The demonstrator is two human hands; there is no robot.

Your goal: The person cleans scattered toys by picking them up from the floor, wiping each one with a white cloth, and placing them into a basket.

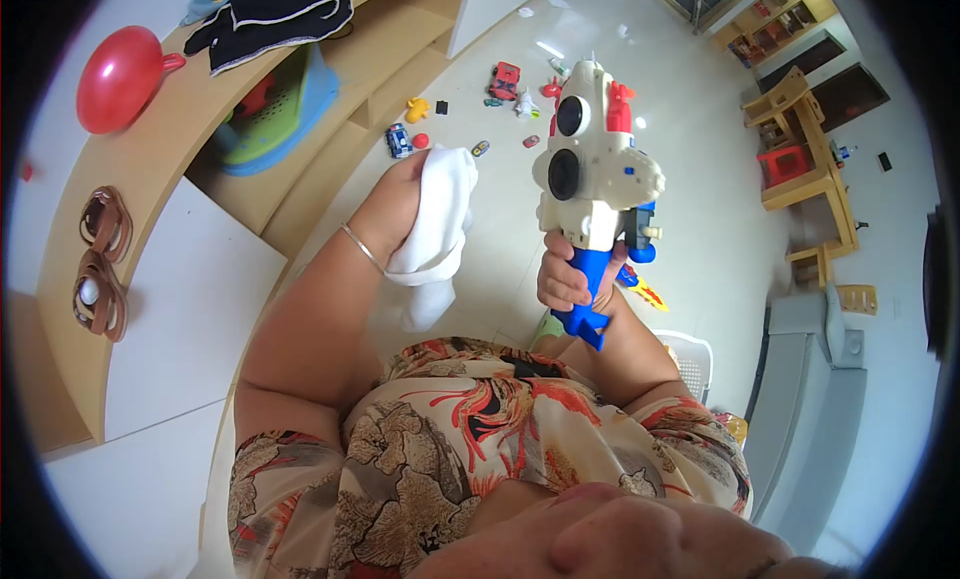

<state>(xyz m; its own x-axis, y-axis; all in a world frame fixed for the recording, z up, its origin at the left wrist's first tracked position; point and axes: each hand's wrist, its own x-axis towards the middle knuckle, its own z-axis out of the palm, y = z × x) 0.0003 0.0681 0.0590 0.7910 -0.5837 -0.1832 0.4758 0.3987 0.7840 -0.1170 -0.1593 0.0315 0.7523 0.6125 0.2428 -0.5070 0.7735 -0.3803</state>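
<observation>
My left hand (403, 194), with a bracelet at the wrist, is closed on a white cloth (440, 214) that hangs in folds and hides most of the fingers. Upright in my right hand (567, 276) is a toy gun (595, 164), gripped by its blue handle with the fingers wrapped round it. Its body is white, with two black round parts on the side and red and blue pieces. The cloth and the toy gun are apart, both held in front of my body above the floor.
Several small toys lie on the floor, among them a red toy car (505, 81) and a blue toy car (399, 141). At left, a shelf (165, 169) bears a red balloon (120, 79), sandals (100, 289) and dark clothing (270, 24). A grey sofa (800, 409) stands at right.
</observation>
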